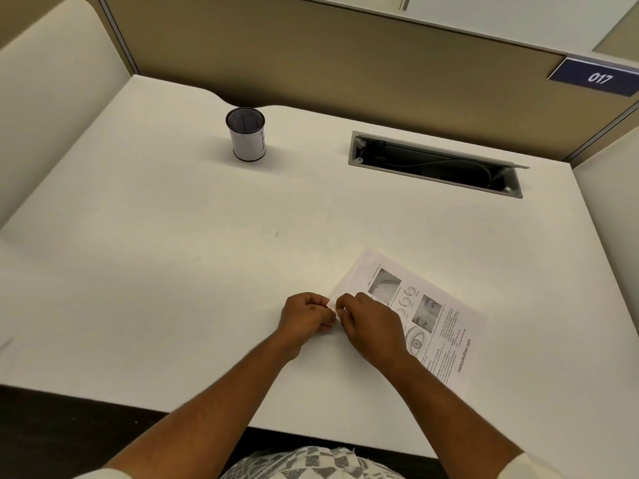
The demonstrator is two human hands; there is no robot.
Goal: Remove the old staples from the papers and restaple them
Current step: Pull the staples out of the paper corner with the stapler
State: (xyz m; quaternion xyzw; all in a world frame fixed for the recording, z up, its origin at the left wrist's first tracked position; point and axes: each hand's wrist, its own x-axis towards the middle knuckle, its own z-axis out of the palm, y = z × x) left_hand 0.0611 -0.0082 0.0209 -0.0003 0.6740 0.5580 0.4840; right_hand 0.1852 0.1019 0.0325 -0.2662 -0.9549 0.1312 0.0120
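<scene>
Desk (173, 271), white, inside a tan-walled cubicle. Papers (439, 326) are lying flat on the near right part of the desk, turned at an angle, printed side up: greyscale eye pictures, line drawings of eyes, blocks of text, a web address along the lower edge.

Both hands are meeting at the papers' left corner. Left hand (306, 318) is curling into a loose fist, fingers folded in, thumb and fingertips pinching the corner of the papers from the left. Right hand (368, 324) is resting over the left part of the sheet, fingers bent, fingertips pressing together on the same corner right beside the left thumb. The two hands are nearly touching there. The corner itself is showing only as a small white sliver between the fingers; any staple is too small or too hidden to make out.

Both forearms are reaching in from the near edge, bare to pale sleeves at the bottom of the view.

Cup (246, 134), a mesh one with a white wrap, is standing upright far back on the desk, well apart from the papers. Cable slot (435, 164), open and grey-framed, is sitting far back right, with cables inside. Sign (595, 77), blue, reading 017, is hanging on the partition at upper right.
</scene>
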